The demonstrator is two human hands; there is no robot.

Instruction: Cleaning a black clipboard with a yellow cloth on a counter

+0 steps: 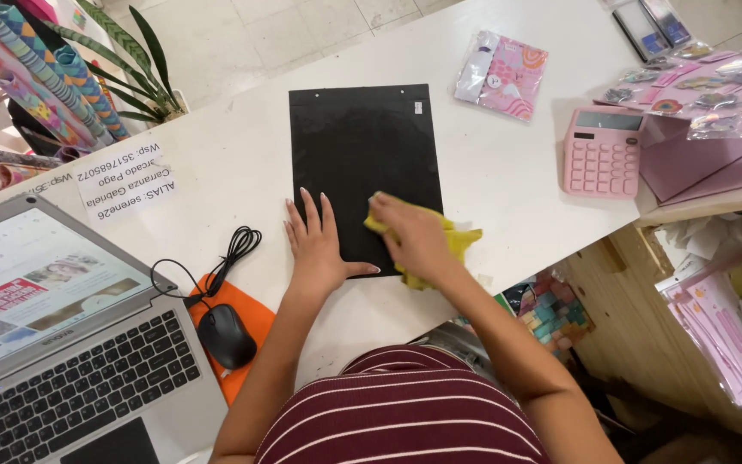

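While flat on the matte black mat (362, 155), left hand (315, 245) open; right hand (410, 236) clutching crumpled yellow cloth (461, 242).

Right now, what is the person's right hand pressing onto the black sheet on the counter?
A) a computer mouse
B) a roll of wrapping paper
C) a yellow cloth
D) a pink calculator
C: the right hand is closed on a crumpled yellow cloth lying on the lower right part of the black sheet, while the left hand lies flat on the sheet's lower left edge.

Right hand (407, 234) hides much of yellow cloth (464, 241).
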